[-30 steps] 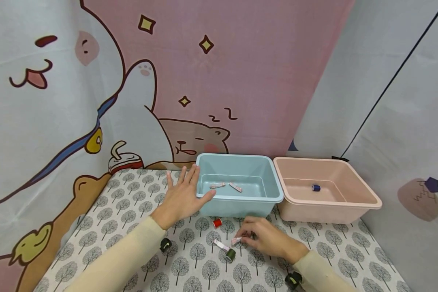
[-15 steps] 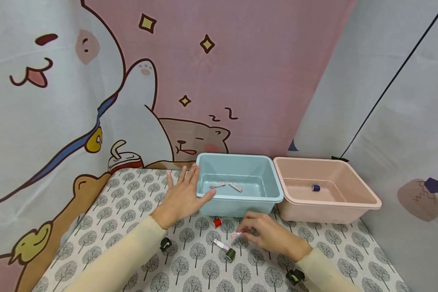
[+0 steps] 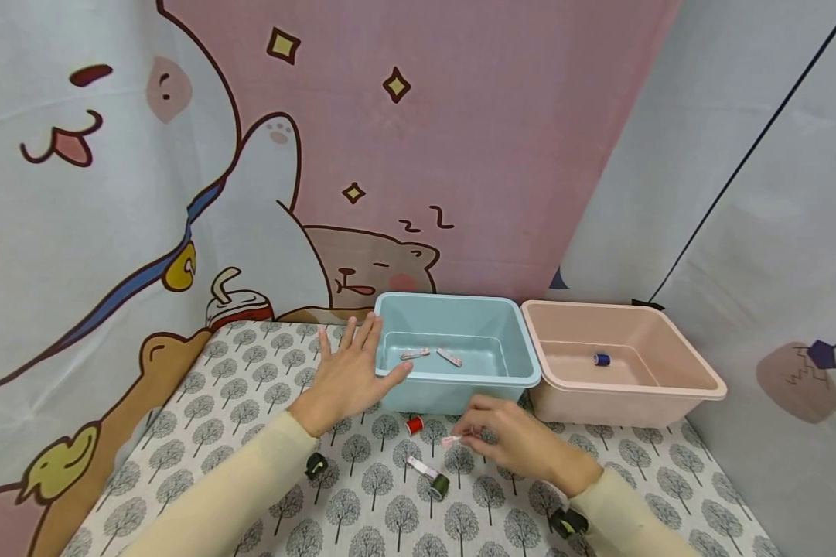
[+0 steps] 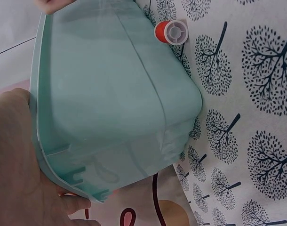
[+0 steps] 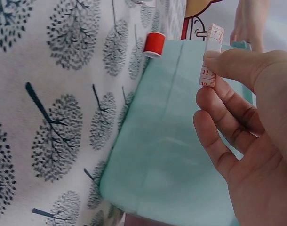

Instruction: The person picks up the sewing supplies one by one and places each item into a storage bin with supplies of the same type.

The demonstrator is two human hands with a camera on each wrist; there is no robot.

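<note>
Right hand (image 3: 508, 441) pinches tape (image 5: 214, 41) before blue bin (image 3: 452, 314); left hand (image 3: 350, 379) straight-fingered on rim (image 3: 473, 380). Inside already: two strips (image 3: 449, 357) — tapes, probably. Peach bin (image 3: 619, 406): blue spool (image 3: 602, 360). Remaining on worktop (image 3: 362, 504): red spool (image 3: 414, 425), green spool (image 3: 440, 486), pale strip (image 3: 421, 466).

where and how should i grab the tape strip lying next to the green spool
I'd pinch the tape strip by its far left end, coming from above and the left. It looks slim and low on the cloth, and the green spool sits by its near right end, crowding that side. The right hand pinches a similar tape.
</note>
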